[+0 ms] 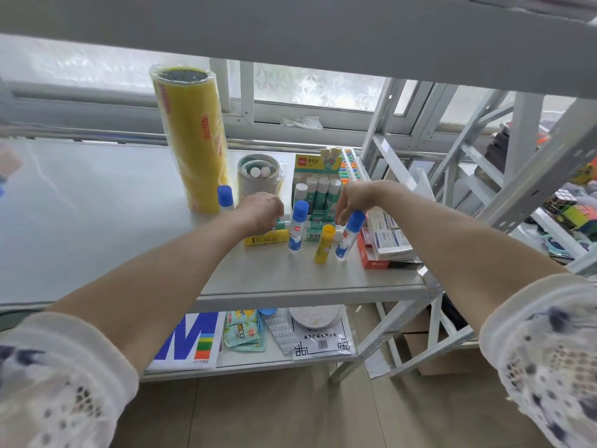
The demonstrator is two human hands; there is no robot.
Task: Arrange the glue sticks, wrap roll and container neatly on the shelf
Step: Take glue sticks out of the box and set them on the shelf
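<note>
We see a "deli" logo on the green box (pixel 318 166) w/ approx. four white-capped sticks in it. On the shelf (pixel 290 279): three blue-capped glue sticks, two yellow. Our right hand (pixel 353 202) grips the tilted blue stick (pixel 349 236) by its cap; our left hand (pixel 263 210) is curled down on the lying yellow stick (pixel 266 237), grip unclear. Wrap roll (pixel 190 140) stands upright at back, grey container (pixel 258 177) just beside it.

Bright window daylight, warped edges
</note>
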